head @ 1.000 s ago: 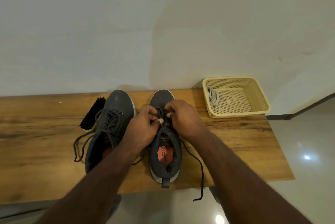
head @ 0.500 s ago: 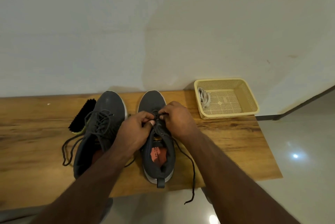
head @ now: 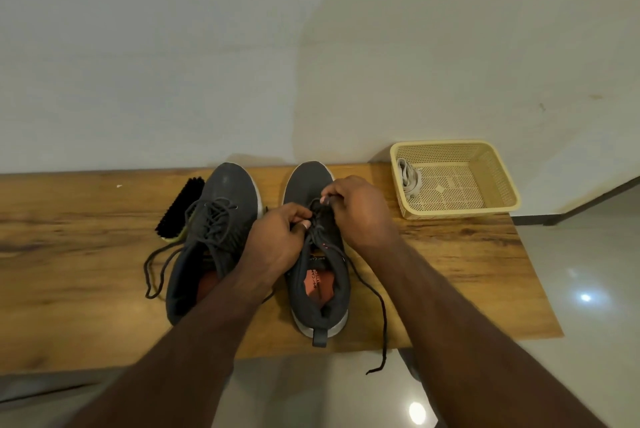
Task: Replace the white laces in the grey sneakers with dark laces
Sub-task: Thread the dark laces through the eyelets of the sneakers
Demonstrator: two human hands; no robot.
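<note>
A: Where are the hands?

B: Both are on the right shoe [head: 320, 268]. The left hand [head: 277, 240] and the right hand [head: 360, 209] are curled, and each pinches a bit of the dark lace [head: 317, 216] where it crosses over the tongue. The fingertips nearly meet there.

A: Which way does the shoe lie?

B: Long way, pointing from the person to the wall. The toe is far, just past the hands. The heel is near, by the worktop [head: 450, 271] edge. So I think the lace has to go on toward the heel, to the top holes that look bare.

A: Which hand is closer to the loose end?

B: The right one. The loose end [head: 379, 323] runs down the right side of the shoe and hangs off the worktop edge.

A: And the other shoe?

B: The left shoe [head: 214, 237] sits just beside it, with a dark lace already in. Old white laces [head: 408, 178] are in the basket [head: 491, 205], off to the right.
</note>
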